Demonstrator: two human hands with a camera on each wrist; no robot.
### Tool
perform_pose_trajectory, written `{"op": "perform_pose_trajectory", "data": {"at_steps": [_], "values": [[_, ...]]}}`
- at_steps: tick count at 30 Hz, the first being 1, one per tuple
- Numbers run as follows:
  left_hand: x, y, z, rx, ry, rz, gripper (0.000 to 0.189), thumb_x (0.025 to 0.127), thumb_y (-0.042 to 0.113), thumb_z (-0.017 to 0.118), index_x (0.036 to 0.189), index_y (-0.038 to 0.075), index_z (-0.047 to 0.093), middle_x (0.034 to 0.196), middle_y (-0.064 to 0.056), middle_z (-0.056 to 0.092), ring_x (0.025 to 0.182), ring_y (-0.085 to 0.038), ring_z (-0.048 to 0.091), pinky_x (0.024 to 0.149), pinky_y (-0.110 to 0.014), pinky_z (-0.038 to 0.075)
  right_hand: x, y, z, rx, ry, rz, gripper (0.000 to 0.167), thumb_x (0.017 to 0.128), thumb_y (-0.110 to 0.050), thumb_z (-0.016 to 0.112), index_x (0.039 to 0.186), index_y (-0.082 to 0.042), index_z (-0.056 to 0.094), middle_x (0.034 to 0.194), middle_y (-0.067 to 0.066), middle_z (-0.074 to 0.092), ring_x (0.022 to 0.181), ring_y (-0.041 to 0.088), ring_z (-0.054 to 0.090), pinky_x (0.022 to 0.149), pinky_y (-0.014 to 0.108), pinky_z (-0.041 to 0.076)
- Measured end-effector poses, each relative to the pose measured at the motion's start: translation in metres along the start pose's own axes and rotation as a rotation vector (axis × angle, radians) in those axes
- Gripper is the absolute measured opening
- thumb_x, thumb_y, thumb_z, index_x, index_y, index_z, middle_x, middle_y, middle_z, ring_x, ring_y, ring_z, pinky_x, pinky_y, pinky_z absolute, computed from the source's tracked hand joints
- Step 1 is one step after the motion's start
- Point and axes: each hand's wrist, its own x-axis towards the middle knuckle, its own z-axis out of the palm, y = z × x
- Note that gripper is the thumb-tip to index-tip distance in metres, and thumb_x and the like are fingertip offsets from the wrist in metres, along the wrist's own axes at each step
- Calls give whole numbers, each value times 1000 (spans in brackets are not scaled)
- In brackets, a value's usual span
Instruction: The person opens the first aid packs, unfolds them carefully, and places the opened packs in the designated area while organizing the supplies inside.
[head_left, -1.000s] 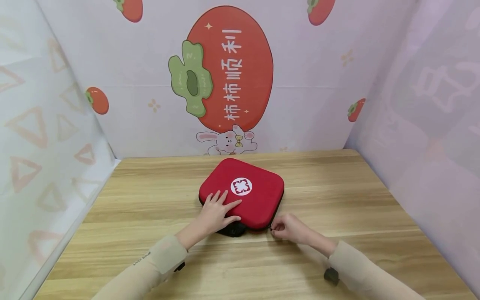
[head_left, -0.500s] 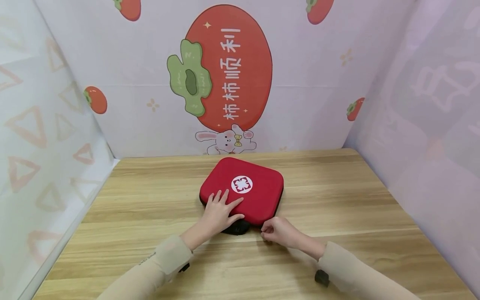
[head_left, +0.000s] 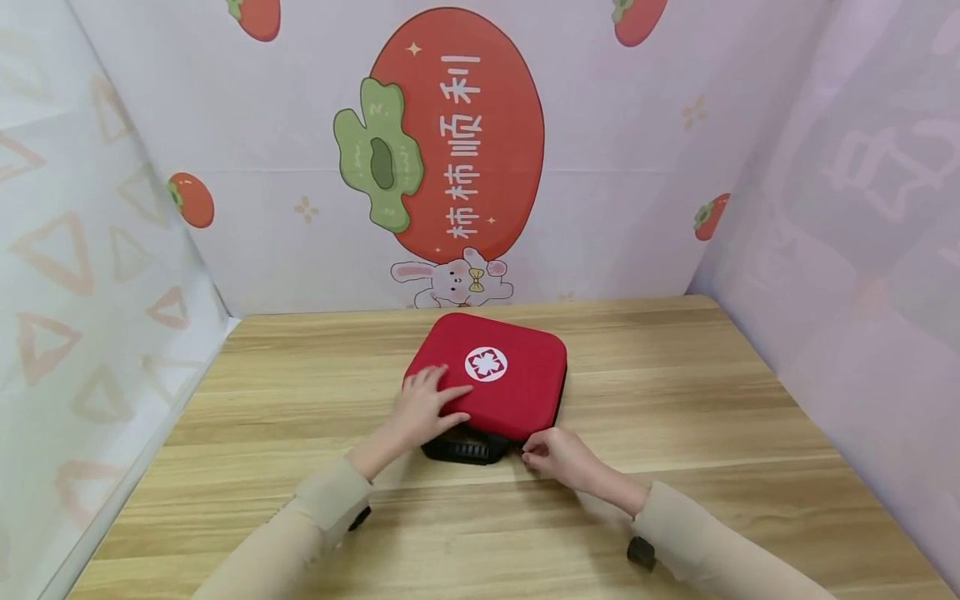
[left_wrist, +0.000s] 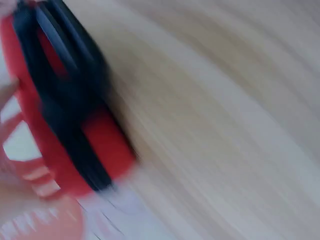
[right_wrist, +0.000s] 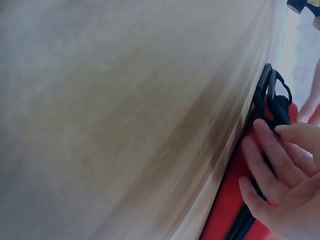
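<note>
- The red case [head_left: 517, 396] lies flat on the wooden table [head_left: 675, 400], near the back edge and a little turned, with its lid down.
- On the lid there is a round white emblem [head_left: 486, 364] with a red pattern in it.
- The black handle [head_left: 465, 452] sticks out from the front side of the case, toward the person, and it is between the two hands.
- The left hand [head_left: 417, 410] is wide, with its fingers spread at the left front part of the lid. It grips nothing; the left wrist view is blurred, so I cannot tell how firmly it presses.
- The right hand [head_left: 564, 457] is narrow at the front right corner of the case. Its thumb and first finger pinch the zip pull [right_wrist: 274, 128], which is mostly hidden by the fingertips.
- In the right wrist view, the other fingers are loosely bent beside the red side, where the black zip band [right_wrist: 243, 220] passes.
- Both arms wear beige sleeves [head_left: 701, 533].
- Behind the table, a white backdrop [head_left: 300, 258] shows a big orange-red persimmon [head_left: 498, 108] and a rabbit [head_left: 453, 281].
</note>
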Motion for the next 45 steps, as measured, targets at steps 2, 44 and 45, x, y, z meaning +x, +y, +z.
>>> {"op": "perform_pose_trajectory", "data": {"at_steps": [2, 44, 45], "values": [[-2, -20, -3, -50, -5, -26, 49, 77, 40, 64, 121, 22, 56, 133, -24, 33, 122, -41, 28, 96, -54, 26, -1, 2, -1, -45, 31, 5, 6, 79, -5, 62, 80, -2, 67, 74, 1, 64, 68, 8, 59, 58, 18, 46], [-68, 18, -14, -87, -55, 420, 47, 76, 24, 69, 121, 27, 56, 137, -12, 35, 124, -44, 24, 96, -60, 22, 44, 74, -48, 64, 65, -18, 10, 84, 0, 56, 87, 6, 63, 95, 20, 63, 93, 32, 59, 81, 38, 47], [-67, 20, -15, -95, -91, 412, 47, 78, 26, 67, 122, 28, 54, 139, -9, 32, 125, -45, 22, 96, -61, 20, 46, 74, -48, 50, 67, -19, 10, 84, 1, 55, 87, 6, 63, 94, 19, 63, 92, 32, 59, 80, 38, 47]]}}
